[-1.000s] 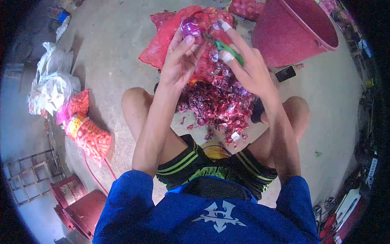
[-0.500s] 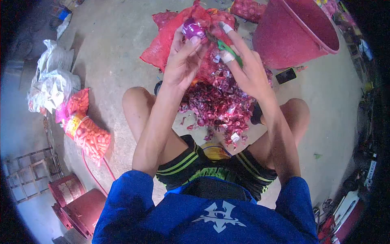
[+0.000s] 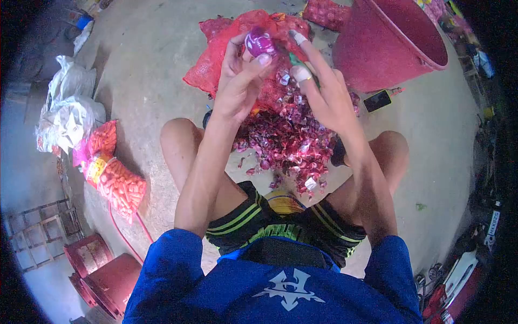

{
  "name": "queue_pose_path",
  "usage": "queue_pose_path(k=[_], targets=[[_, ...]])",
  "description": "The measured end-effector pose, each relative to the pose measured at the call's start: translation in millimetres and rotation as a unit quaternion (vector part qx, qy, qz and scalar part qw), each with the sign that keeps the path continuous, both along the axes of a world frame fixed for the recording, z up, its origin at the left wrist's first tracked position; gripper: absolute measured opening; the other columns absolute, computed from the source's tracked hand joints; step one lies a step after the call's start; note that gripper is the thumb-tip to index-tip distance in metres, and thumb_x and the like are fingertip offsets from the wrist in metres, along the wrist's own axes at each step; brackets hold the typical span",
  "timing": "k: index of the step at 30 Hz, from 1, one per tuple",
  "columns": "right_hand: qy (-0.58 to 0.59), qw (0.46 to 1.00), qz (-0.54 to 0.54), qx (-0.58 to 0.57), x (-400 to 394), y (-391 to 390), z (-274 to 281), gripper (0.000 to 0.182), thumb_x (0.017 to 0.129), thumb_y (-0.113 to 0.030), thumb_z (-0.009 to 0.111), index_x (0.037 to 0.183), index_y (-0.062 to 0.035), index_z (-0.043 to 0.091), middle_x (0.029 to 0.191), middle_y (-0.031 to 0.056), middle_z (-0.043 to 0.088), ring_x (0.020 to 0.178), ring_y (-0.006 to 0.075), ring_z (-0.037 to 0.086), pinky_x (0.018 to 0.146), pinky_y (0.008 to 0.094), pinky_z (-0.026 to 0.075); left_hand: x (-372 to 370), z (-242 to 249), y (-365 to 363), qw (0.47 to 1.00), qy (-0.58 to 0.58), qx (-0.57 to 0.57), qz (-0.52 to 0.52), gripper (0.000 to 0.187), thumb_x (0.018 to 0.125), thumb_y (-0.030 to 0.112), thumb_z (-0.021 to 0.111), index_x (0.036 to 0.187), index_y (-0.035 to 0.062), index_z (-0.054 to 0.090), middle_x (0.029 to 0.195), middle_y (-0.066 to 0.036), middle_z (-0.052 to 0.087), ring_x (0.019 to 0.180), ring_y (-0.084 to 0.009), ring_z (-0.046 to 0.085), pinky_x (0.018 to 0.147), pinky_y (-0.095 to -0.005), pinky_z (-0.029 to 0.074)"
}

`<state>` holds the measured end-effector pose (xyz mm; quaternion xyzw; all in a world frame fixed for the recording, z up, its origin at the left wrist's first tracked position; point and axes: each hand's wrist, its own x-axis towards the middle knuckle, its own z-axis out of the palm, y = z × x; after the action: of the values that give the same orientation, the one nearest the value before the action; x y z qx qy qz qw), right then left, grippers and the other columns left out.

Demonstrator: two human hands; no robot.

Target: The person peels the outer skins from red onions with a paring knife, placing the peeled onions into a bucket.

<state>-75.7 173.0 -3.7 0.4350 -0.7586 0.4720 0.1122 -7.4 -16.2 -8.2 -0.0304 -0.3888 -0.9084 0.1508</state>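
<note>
In my left hand point(image 3: 240, 81) is a shiny purple-red onion point(image 3: 260, 42), gripped between thumb and fingers above a red mesh sack point(image 3: 210, 73). Close on its right, my right hand point(image 3: 329, 97) is closed round a small green-handled knife point(image 3: 294, 58); the blade is too blurred to make out. White wraps cover the thumb and a finger of that hand. Below both hands, a heap of loose onion skins point(image 3: 291, 143) lies on the floor between my legs.
A big red tub point(image 3: 372, 54) stands at the upper right, with a phone point(image 3: 377, 101) on the floor below it. Another mesh sack point(image 3: 326, 14) lies behind. To the left are white bags point(image 3: 70, 119), a bag of orange-pink pieces point(image 3: 121, 186) and red containers point(image 3: 110, 278).
The onion has turned a little in my left hand, and my left thumb has shifted slightly. My right hand has moved slightly, and the green handle shows less. The whole view has shifted a bit.
</note>
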Motion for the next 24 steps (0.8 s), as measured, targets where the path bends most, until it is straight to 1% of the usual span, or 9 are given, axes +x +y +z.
queue_pose_path(k=[1, 3, 4, 6, 13, 15, 18, 21, 24], targets=[[0.0, 1.0, -0.001, 0.0, 0.5, 1.9, 5.0, 0.06, 0.102, -0.017, 0.058, 0.159, -0.0115, 0.04, 0.077, 0.0178, 0.068, 0.063, 0.035, 0.065, 0.067, 0.0399, 0.052, -0.5, 0.2, -0.9, 1.0, 0.009, -0.021, -0.007, 0.05, 0.094, 0.002, 0.074, 0.136, 0.0106, 0.049, 0.126, -0.008, 0.065, 0.119, -0.0214, 0.065, 0.103, -0.0379, 0.054], [-0.301, 0.95, 0.082, 0.002, 0.8, 8.9, 20.7, 0.058, 0.103, -0.018, 0.052, 0.159, -0.0101, 0.041, 0.075, 0.0112, 0.064, 0.064, 0.0226, 0.062, 0.068, 0.035, 0.051, -0.1, 0.2, -2.0, 0.999, -0.026, -0.009, -0.017, 0.048, 0.095, 0.005, 0.073, 0.136, 0.0096, 0.049, 0.127, -0.009, 0.066, 0.118, -0.0233, 0.066, 0.102, -0.0387, 0.055], [-0.302, 0.95, 0.082, 0.002, -0.9, 12.8, 28.1, 0.058, 0.103, -0.018, 0.052, 0.159, -0.0101, 0.041, 0.075, 0.0112, 0.064, 0.064, 0.0226, 0.062, 0.068, 0.035, 0.051, 0.0, 1.4, -1.6, 0.998, -0.061, 0.004, -0.026, 0.047, 0.097, 0.009, 0.072, 0.137, 0.0086, 0.048, 0.128, -0.01, 0.066, 0.118, -0.0252, 0.068, 0.101, -0.0396, 0.056], [-0.451, 0.885, 0.116, 0.02, -3.8, 19.7, 37.2, 0.057, 0.103, -0.017, 0.05, 0.159, -0.0095, 0.041, 0.076, 0.0064, 0.06, 0.068, 0.0142, 0.057, 0.069, 0.0316, 0.05, 1.3, 4.2, -1.6, 0.997, -0.066, -0.009, -0.032, 0.046, 0.098, 0.013, 0.071, 0.137, 0.0077, 0.049, 0.127, -0.01, 0.067, 0.115, -0.0264, 0.069, 0.1, -0.0398, 0.056], [-0.194, 0.977, 0.088, 0.014, -0.5, 17.1, 26.4, 0.057, 0.103, -0.015, 0.054, 0.158, -0.0115, 0.043, 0.103, 0.0153, 0.076, 0.082, 0.0237, 0.071, 0.077, 0.0401, 0.053, 0.7, 0.2, 3.0, 0.996, -0.067, -0.031, -0.049, 0.046, 0.098, 0.019, 0.072, 0.137, 0.0065, 0.052, 0.124, -0.01, 0.069, 0.113, -0.0278, 0.071, 0.094, -0.0388, 0.059], [-0.114, 0.989, 0.097, -0.006, -0.2, 15.0, 27.5, 0.054, 0.103, -0.016, 0.057, 0.156, -0.0124, 0.048, 0.121, 0.018, 0.074, 0.097, 0.029, 0.075, 0.089, 0.0416, 0.054, 1.0, -2.8, 6.6, 0.996, -0.068, -0.024, -0.046, 0.046, 0.098, 0.019, 0.072, 0.137, 0.0066, 0.052, 0.123, -0.01, 0.069, 0.111, -0.0274, 0.072, 0.092, -0.0382, 0.059], [-0.065, 0.994, 0.089, 0.022, -8.0, 17.0, 18.5, 0.051, 0.103, -0.017, 0.057, 0.154, -0.0128, 0.052, 0.117, 0.0164, 0.074, 0.099, 0.0236, 0.074, 0.093, 0.0377, 0.054, 1.4, -3.1, 7.1, 0.997, -0.066, -0.024, -0.045, 0.049, 0.097, 0.019, 0.073, 0.139, 0.0067, 0.051, 0.122, -0.01, 0.069, 0.106, -0.0258, 0.073, 0.086, -0.036, 0.06], [-0.201, 0.977, 0.069, 0.0, -8.2, 16.3, 23.5, 0.05, 0.104, -0.018, 0.056, 0.154, -0.0123, 0.053, 0.114, 0.0142, 0.076, 0.092, 0.0189, 0.07, 0.088, 0.0354, 0.053, 6.3, 5.0, 7.0, 0.996, -0.038, -0.063, -0.059, 0.052, 0.095, 0.019, 0.074, 0.14, 0.0065, 0.051, 0.12, -0.01, 0.07, 0.101, -0.0246, 0.074, 0.081, -0.0332, 0.061], [-0.213, 0.975, 0.039, -0.05, -18.9, 21.4, 21.4, 0.05, 0.105, -0.017, 0.054, 0.154, -0.0107, 0.052, 0.107, 0.0089, 0.077, 0.082, 0.014, 0.063, 0.08, 0.0333, 0.052, 8.4, 7.2, 8.9, 0.993, -0.013, -0.083, -0.081, 0.055, 0.093, 0.02, 0.076, 0.141, 0.0058, 0.051, 0.12, -0.01, 0.07, 0.099, -0.0252, 0.075, 0.08, -0.0319, 0.06]])
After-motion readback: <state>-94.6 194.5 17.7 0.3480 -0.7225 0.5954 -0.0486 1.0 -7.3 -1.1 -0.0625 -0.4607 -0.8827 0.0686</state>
